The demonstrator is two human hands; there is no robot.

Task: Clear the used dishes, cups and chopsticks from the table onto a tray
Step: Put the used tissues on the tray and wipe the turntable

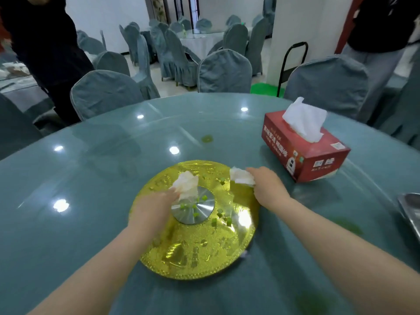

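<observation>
Both hands work over the gold disc (195, 242) at the centre of the round glass-topped table (91, 178). The left hand (154, 208) reaches in from the near left and its fingers pinch a crumpled white tissue (186, 185), which sticks out beyond the fingertips and lies over the far-left edge of the round silver hub (195, 208) in the middle of the disc. The right hand (266, 187) rests at the disc's far-right rim, its fingers curled round a second wad of tissue (242, 177) that pokes out to the left of the knuckles, over the gold surface.

Small green food bits (205, 197) are scattered on the hub and on the gold just to its right (several lie between the two hands, touched by neither tissue as far as can be seen). Green smears (207, 139) mark the glass beyond the disc and near the right forearm.

A metal tray (409, 210) shows only as a corner at the right edge of the view, well apart from both hands; what it holds cannot be made out. A red tissue box (304, 151) with a sheet pulled up stands on the table, beyond and to the right of the right hand. Covered chairs (225, 71) ring the far side.
</observation>
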